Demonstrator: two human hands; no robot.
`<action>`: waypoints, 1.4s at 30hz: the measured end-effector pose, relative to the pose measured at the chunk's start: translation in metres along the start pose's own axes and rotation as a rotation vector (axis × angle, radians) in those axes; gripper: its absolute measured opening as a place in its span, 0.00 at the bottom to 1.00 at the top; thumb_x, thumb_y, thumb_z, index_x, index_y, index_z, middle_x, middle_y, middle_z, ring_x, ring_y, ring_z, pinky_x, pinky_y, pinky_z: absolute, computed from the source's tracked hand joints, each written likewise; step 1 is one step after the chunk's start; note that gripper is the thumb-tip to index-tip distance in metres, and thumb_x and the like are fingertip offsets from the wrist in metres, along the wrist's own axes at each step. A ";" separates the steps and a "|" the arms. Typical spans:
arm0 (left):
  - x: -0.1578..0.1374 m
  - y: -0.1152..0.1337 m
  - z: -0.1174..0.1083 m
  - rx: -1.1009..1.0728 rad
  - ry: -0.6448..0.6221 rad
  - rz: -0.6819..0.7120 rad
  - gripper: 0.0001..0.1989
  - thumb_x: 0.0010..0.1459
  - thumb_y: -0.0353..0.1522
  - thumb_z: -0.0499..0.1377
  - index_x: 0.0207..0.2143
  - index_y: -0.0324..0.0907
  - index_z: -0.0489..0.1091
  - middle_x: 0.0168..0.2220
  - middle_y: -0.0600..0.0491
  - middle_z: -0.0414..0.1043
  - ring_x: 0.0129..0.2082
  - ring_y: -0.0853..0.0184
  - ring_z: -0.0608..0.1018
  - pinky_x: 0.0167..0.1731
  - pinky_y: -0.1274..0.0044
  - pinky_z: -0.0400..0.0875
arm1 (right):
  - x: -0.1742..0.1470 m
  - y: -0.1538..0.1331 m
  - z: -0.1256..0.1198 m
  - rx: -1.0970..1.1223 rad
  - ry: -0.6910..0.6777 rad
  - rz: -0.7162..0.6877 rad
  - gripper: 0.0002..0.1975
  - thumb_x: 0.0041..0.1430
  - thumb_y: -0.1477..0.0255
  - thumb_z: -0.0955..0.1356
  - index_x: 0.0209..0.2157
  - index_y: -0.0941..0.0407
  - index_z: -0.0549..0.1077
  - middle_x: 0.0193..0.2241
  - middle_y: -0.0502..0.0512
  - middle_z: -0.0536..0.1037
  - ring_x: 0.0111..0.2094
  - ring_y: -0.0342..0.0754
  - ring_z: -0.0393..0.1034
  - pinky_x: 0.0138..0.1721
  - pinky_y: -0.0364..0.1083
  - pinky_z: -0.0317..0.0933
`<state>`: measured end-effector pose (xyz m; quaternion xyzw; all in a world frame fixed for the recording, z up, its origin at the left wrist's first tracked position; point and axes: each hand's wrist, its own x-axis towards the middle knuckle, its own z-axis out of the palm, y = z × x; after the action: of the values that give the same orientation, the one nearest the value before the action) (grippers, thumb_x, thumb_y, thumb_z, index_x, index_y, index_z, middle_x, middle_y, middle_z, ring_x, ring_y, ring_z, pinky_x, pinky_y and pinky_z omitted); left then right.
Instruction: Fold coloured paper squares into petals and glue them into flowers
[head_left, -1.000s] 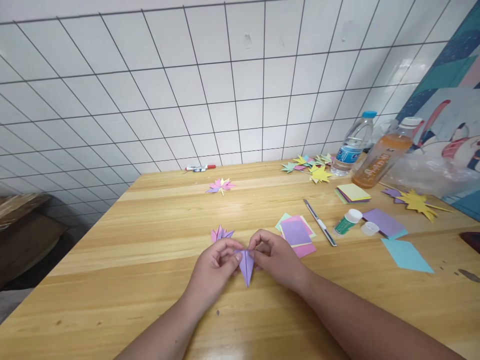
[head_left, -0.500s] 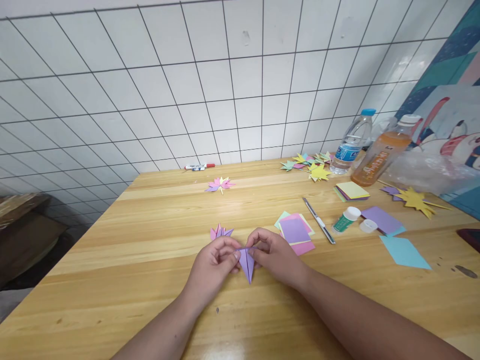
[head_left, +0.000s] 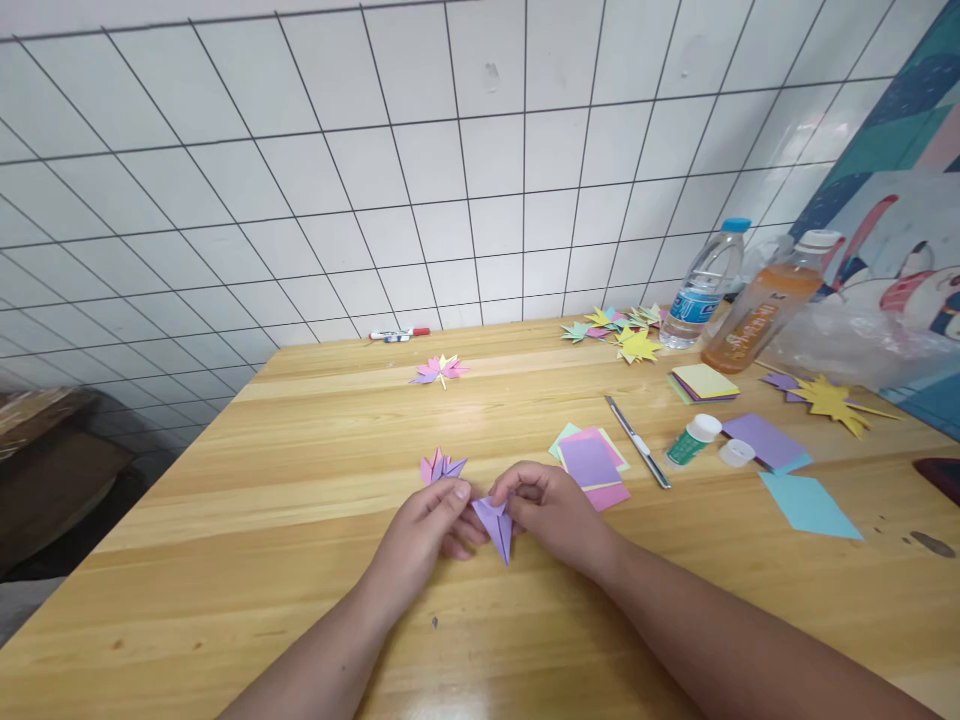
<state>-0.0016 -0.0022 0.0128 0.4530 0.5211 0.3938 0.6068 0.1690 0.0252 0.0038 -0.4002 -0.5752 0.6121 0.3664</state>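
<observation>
A folded purple paper (head_left: 495, 528), kite-shaped with its long point toward me, is pinched at its upper right by my right hand (head_left: 551, 508). A small flap stands out at the paper's top, and a dark crease line runs down toward the point. My left hand (head_left: 431, 525) is beside the paper's left edge. Its thumb is raised off the paper and its fingers are spread, with the fingertips close to that edge; whether they touch it I cannot tell. Just beyond my left hand lies a pink and purple folded paper piece (head_left: 442, 466).
Square paper sheets (head_left: 591, 462), a utility knife (head_left: 637, 442), an uncapped glue stick (head_left: 691, 440) and its cap (head_left: 737, 453) lie to the right. Farther back are a paper leaf (head_left: 440, 370), markers (head_left: 400, 334), a water bottle (head_left: 697, 295) and an orange drink bottle (head_left: 761, 315).
My left hand has let go of the purple paper, lifting its thumb and spreading its fingers. In my right hand, the paper has turned slightly, its point shifting right.
</observation>
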 end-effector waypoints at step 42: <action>-0.003 -0.005 0.006 0.430 0.067 0.242 0.08 0.55 0.37 0.57 0.28 0.42 0.71 0.23 0.55 0.72 0.25 0.68 0.73 0.27 0.79 0.66 | -0.001 -0.004 0.000 -0.197 0.117 -0.022 0.08 0.51 0.67 0.66 0.22 0.56 0.68 0.20 0.47 0.69 0.23 0.41 0.63 0.25 0.40 0.57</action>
<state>0.0043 -0.0078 0.0092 0.6175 0.5549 0.3582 0.4272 0.1689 0.0248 0.0074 -0.4629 -0.6147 0.5241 0.3650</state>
